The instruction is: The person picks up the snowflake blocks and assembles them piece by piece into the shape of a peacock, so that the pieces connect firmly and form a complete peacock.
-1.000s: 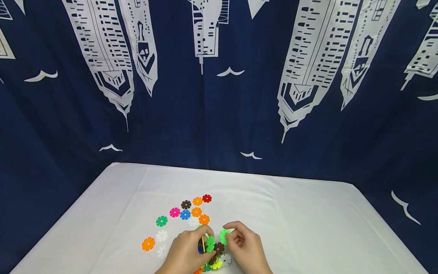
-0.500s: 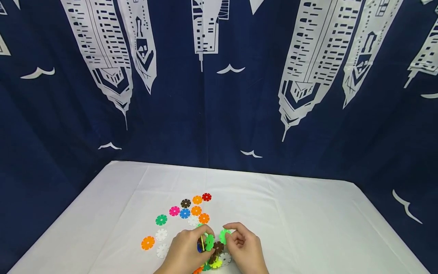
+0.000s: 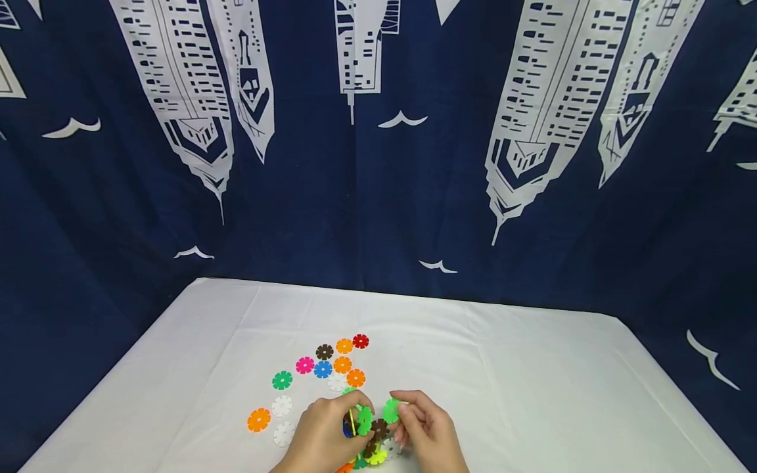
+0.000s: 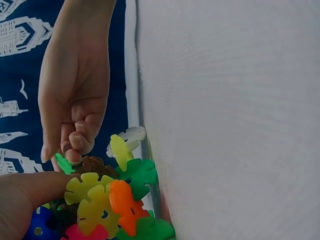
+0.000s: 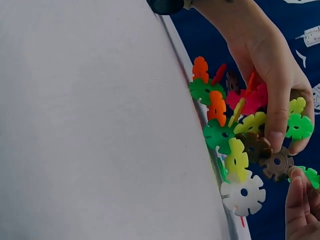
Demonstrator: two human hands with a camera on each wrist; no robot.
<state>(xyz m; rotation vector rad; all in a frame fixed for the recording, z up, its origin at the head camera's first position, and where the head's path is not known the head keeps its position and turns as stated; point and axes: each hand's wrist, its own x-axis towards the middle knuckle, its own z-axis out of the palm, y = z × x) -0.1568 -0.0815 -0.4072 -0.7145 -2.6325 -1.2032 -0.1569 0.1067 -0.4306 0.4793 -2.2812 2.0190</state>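
The left hand (image 3: pixel 325 427) curls its thumb and fingers around a joined bunch of toy discs (image 5: pixel 250 122), low in the middle of the head view. Just right of it, the right hand (image 3: pixel 432 427) pinches one green disc (image 3: pixel 391 410) by its edge. The discs look like thin, stiff plastic, so each one is likely very light and maybe a bit slippery. The flat rim is a good place to pinch, with the cut slots left free. The bunch could bend or pop apart if squeezed hard, so a gentle hold near its middle seems best. Farther out, on the white surface (image 3: pixel 532 381), loose discs lie from an orange disc (image 3: pixel 259 420) at lower left up to a red disc (image 3: pixel 361 341) near the middle.
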